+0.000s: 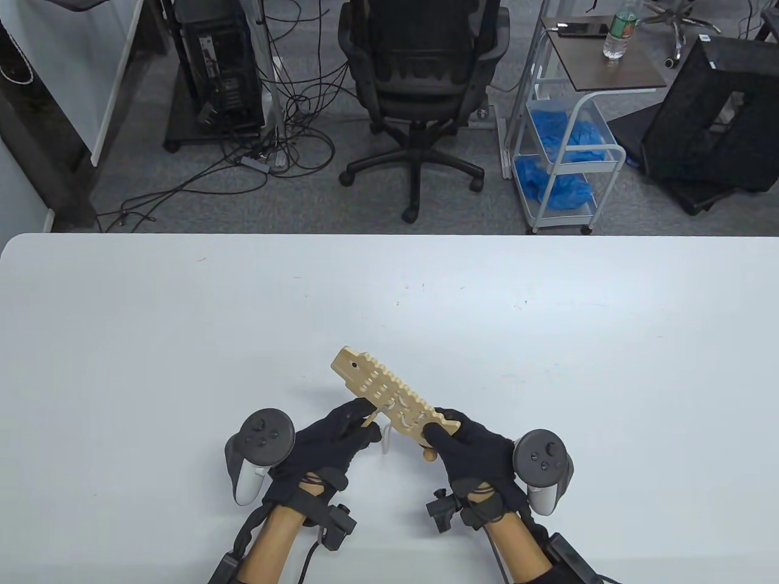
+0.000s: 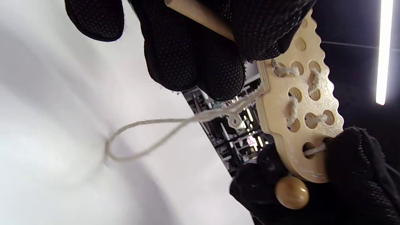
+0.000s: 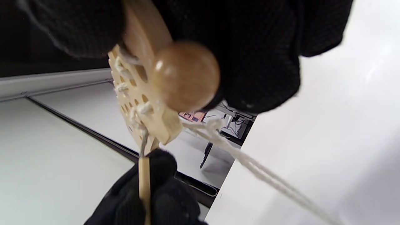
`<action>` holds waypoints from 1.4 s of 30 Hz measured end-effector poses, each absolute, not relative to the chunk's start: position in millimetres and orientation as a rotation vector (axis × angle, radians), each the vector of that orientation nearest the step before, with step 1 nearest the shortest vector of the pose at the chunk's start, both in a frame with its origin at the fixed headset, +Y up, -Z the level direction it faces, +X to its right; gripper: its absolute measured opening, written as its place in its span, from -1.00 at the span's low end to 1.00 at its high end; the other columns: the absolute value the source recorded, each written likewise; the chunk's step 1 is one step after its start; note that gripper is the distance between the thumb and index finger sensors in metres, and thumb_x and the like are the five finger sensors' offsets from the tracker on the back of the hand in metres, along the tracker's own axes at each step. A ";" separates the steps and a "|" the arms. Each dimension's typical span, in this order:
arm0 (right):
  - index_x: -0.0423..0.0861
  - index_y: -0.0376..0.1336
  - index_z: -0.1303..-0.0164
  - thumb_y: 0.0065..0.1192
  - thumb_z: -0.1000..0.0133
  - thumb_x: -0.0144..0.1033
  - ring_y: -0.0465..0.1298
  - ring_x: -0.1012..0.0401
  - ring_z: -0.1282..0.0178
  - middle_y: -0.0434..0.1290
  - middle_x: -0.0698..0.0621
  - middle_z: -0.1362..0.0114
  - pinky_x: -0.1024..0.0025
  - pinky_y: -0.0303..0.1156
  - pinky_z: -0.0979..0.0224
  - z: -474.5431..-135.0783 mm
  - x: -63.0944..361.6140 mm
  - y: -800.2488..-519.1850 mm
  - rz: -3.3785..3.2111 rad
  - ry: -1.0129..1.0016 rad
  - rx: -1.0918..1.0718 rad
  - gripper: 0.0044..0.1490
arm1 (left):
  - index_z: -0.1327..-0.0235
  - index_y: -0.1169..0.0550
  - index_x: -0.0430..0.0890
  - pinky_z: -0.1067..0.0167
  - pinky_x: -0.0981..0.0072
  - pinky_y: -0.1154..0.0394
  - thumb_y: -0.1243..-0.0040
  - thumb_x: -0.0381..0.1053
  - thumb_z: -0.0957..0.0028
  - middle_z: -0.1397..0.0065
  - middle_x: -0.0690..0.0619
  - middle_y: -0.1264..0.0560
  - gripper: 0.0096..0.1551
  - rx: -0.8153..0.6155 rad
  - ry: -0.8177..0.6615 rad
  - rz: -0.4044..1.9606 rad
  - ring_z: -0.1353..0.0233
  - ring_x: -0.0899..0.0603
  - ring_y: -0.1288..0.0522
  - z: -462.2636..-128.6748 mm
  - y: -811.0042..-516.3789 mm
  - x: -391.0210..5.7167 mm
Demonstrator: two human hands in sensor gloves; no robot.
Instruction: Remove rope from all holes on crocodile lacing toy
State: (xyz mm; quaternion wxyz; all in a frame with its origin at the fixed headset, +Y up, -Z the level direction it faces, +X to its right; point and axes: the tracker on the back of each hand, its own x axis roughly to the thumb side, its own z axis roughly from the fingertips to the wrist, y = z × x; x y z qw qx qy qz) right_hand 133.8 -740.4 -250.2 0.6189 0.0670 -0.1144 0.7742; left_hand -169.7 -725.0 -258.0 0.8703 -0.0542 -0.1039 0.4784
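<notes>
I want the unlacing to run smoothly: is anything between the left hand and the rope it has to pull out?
Nothing visible. The left hand already pinches the wooden needle on the rope; the right hand holds the crocodile board at its other end, with rope laced through several holes.

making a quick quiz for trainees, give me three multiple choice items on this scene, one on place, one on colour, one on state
1. Where is the pale wooden crocodile lacing board?
A. flat on the white table
B. held above the table between both hands
C. on the chair

2. What colour is the round wooden bead at the board's end?
A. blue
B. brown
C. green

3. What state is the off-white rope in?
A. fully out
B. laced through several holes
C. coiled on the floor

Answers: 1 B, the right hand has its grip on one end and the left hand pinches the thin wooden lacing needle beside it. 2 B, both wrist views show it brown. 3 B, the left wrist view shows stitches between holes.
</notes>
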 end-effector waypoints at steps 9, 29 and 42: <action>-0.29 0.43 0.04 0.30 0.04 -0.09 0.66 -0.17 0.18 0.64 -0.28 0.11 -0.29 0.41 -0.12 -258.9 156.2 -753.7 1.754 -0.227 -0.028 -0.40 | -0.28 -0.62 0.16 -0.40 -0.43 -0.31 -0.30 -0.09 -0.02 -0.35 0.08 -0.70 -0.49 -0.014 -0.195 0.745 -0.38 -0.15 -0.60 -260.5 -716.7 -180.4; -0.30 0.42 0.02 0.27 0.01 -0.06 0.66 -0.17 0.17 0.63 -0.29 0.11 -0.29 0.41 -0.12 -264.1 192.5 -773.9 1.453 -0.175 -0.316 -0.39 | -0.45 -0.45 0.31 -0.37 -0.30 -0.42 -0.33 -0.06 -0.02 -0.26 0.11 -0.67 -0.32 0.103 -0.053 0.781 -0.12 -0.04 -0.69 -266.3 -713.4 -227.9; -0.31 0.40 0.00 0.23 -0.02 -0.05 0.65 -0.18 0.15 0.62 -0.30 0.08 -0.30 0.39 -0.14 -264.1 208.3 -779.5 1.385 -0.160 -0.400 -0.38 | -0.29 -0.56 0.28 -0.35 -0.27 -0.45 -0.27 -0.05 -0.03 -0.27 0.13 -0.73 -0.48 0.134 0.078 0.806 -0.25 -0.06 -0.72 -266.4 -716.9 -248.7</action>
